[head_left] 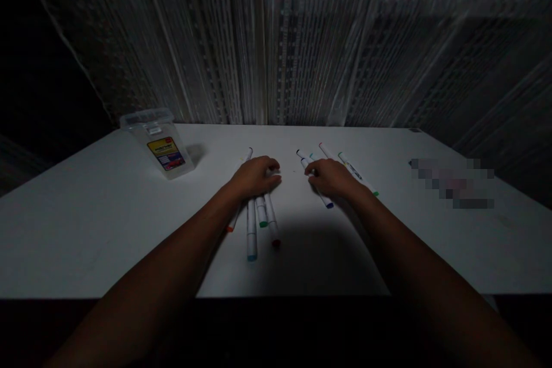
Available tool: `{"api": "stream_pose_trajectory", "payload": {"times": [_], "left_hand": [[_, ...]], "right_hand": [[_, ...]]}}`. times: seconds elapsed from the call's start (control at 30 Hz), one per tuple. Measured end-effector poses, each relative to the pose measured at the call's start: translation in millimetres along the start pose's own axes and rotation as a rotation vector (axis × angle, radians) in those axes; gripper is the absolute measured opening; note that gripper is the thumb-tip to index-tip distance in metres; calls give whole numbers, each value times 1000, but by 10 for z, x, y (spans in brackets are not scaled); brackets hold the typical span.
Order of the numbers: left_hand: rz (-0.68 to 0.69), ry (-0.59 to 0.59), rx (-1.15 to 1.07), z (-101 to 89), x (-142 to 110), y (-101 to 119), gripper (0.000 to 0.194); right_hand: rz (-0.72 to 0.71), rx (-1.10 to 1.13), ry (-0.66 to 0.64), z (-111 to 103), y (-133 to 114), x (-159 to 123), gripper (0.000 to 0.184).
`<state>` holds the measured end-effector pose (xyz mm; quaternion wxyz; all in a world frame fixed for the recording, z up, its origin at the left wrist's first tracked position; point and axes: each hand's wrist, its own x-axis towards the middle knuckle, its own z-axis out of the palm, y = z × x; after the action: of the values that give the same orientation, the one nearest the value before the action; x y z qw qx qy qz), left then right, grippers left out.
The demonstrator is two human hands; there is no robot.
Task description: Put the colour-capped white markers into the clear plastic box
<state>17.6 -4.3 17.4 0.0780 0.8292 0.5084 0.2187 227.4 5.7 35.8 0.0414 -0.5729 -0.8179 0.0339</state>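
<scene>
White table [129,241]; L grip [276,173] over markers [252,230]; R grip [307,175] w/ others.

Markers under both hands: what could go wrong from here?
The left hand covers part of its bunch, so a closing grip might catch some markers and miss others.

The light-blue-ended marker reaches furthest toward the near edge of the table; a nudge might roll it that way.

The green-ended marker lies close beside the right hand, so a sideways sweep could knock it away.
</scene>
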Motion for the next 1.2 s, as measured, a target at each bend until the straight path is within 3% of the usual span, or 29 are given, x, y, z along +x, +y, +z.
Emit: {"api": "stream_pose_trajectory", "payload": {"times": [0.63,0.83,1.03,1.2], "left_hand": [[-45,-88,-106,-43,-19,44,18],[-8,-109,-124,-16,-12,36,32],[69,-106,-126,30,-12,8,32],[38,-88,-89,47,-9,25,27]], "right_hand": [[38,16,16,-12,-31,-4,27],[28,35,28,-11,-37,-7,25],[-128,147,70,-23,-78,-10,26],[-292,265,-18,-47,-176,-49,29]]}}
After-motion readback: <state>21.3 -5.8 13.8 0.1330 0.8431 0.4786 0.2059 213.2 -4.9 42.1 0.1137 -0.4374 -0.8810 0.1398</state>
